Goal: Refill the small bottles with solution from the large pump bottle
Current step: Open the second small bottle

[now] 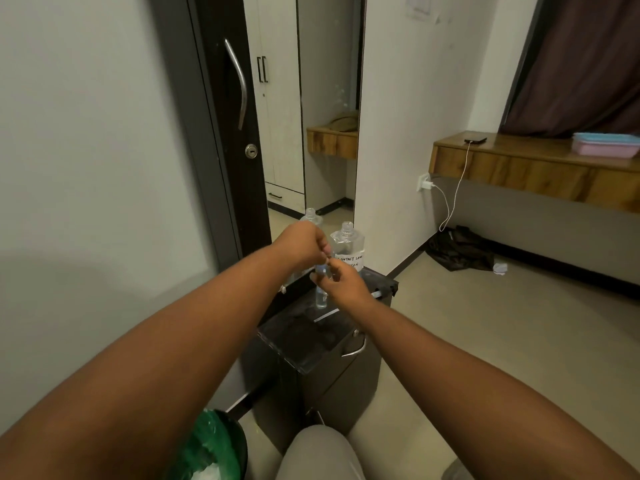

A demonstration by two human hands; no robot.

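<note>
Small clear plastic bottle [321, 299], upright, far edge of black cabinet top [304, 337].
Right hand [346, 280] grips its body; left hand [304, 245] pinches its top; large clear labelled bottle [348, 245] just behind.

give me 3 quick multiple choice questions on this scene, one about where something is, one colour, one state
1. Where does the large bottle stand?
A. on the black cabinet by the mirror
B. on the wooden shelf
C. on the floor

2. What colour is the bin liner at lower left?
A. red
B. green
C. yellow

3. The large bottle's neck is:
A. capped
B. fitted with a pump
C. open

Answers: 1 A, it stands at the cabinet's far end beside the mirror. 2 B, the liner is green. 3 C, its bare threaded neck shows, with no cap or pump.
</note>
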